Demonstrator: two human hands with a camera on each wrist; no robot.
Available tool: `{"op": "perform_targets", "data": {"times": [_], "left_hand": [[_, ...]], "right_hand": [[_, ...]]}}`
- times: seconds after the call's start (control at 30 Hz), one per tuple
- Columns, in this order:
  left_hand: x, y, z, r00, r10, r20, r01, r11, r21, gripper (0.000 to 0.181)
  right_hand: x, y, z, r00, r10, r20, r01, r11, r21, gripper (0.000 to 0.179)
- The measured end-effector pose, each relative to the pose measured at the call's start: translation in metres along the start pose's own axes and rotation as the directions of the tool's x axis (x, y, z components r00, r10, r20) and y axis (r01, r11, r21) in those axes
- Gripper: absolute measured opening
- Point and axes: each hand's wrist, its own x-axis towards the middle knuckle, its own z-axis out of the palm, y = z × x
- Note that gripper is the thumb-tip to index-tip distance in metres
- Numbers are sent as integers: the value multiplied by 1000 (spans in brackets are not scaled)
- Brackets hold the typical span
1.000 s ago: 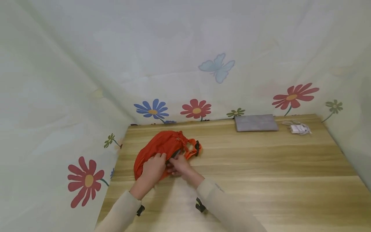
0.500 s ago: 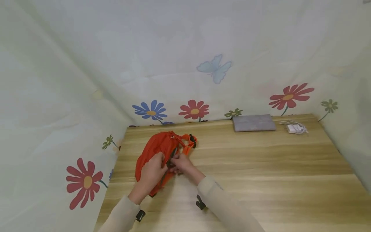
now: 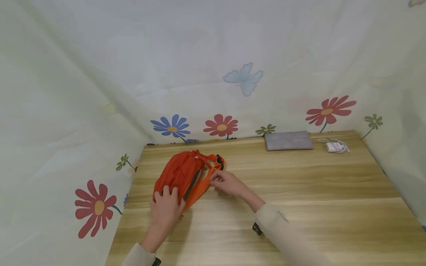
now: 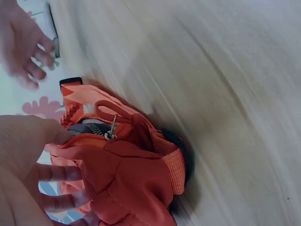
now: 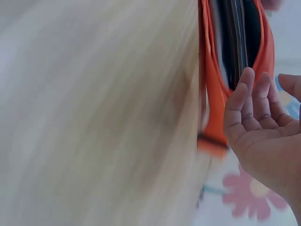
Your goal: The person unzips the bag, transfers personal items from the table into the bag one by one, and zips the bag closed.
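An orange waist bag (image 3: pixel 176 171) lies on the left part of the wooden table, its dark zipped opening turned to the right. My left hand (image 3: pixel 166 208) holds the bag's near end; in the left wrist view the thumb is at the opening's edge and the fingers spread over the outside. To the right of the opening is my right hand (image 3: pixel 229 183), its fingers loosely bent and nothing seen in them. A metal zipper pull (image 4: pixel 111 134) shows by the opening. Inside it, dark lining and a dark flat band (image 5: pixel 237 33) are visible. An orange strap (image 3: pixel 201 186) runs beside the bag.
At the table's back edge lies a flat grey pouch (image 3: pixel 288 141). A white charger with its cable (image 3: pixel 334 147) sits to its right. A flower-printed cloth wall (image 3: pixel 199 92) borders the table at the back and sides.
My right hand has come out of the bag's opening and moved to the right. My left hand has shifted down toward the near end, its fingers more spread.
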Motion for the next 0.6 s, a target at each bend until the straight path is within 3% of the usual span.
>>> {"op": "perform_targets", "data": {"times": [0.17,0.37,0.6], "left_hand": [[4,1,1,1000,-1,27,1,1000,-16,21],[5,3,5,999,-19,44,21,998,-53,21],[11,3,2,999,-26,43,29,996,-79,21]], "right_hand": [[-26,9,-53,995,30,-93,-37,996,-81,20],[-58,31,-119,974,50,-223,-87,984,-157,26],[-80,42,-168,941,64,-332,-159,951,-265,25]]}}
